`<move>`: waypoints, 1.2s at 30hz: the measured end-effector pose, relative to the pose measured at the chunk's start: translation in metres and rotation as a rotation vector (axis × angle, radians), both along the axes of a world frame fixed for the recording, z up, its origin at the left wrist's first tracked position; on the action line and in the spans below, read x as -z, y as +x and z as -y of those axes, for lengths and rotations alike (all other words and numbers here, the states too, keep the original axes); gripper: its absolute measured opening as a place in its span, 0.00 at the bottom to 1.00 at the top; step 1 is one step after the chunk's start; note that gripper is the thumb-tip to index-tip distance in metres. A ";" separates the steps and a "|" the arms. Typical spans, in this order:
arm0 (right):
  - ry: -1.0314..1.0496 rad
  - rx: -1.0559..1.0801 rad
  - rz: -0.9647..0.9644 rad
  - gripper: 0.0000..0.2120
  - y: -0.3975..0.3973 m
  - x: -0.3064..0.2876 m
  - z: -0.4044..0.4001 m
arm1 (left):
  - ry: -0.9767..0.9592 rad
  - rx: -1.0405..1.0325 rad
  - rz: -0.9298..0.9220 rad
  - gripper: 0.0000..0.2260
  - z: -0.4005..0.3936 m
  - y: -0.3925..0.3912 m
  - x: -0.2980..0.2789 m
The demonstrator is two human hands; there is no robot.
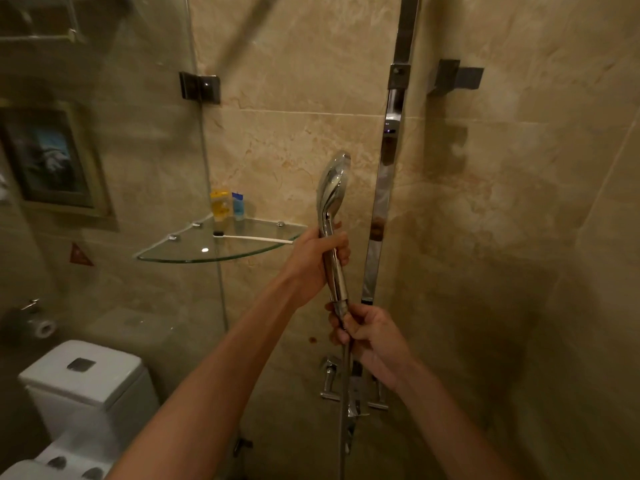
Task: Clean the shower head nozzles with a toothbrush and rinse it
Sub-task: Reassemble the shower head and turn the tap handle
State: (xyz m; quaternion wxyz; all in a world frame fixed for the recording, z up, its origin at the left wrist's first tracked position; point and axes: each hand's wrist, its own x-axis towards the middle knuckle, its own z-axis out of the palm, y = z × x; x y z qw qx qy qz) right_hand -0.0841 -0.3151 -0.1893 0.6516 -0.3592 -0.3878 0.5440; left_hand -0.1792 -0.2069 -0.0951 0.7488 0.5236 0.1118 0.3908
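The shower head (333, 183) stood upright, left hand (317, 252) wrapped around its handle, right hand (363, 329) closed at the hose joint. The toothbrush (252, 237) lay left on the glass shelf (180, 249), nearest the left hand, handle toward it.

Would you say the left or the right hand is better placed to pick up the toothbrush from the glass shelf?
Left, probably. The left hand grips the shower head handle right beside the toothbrush on the glass shelf. The right hand, lower at the hose joint, could support the shower head alone.
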 end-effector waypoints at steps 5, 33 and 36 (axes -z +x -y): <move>0.012 0.103 0.063 0.13 0.001 -0.001 -0.001 | 0.080 -0.125 -0.131 0.05 0.000 0.000 0.001; 0.037 0.051 -0.053 0.11 0.003 -0.009 0.013 | -0.033 0.164 0.129 0.14 0.007 -0.011 -0.002; 0.055 0.102 -0.019 0.12 0.006 -0.007 0.012 | 0.041 0.113 0.016 0.12 0.005 -0.012 -0.004</move>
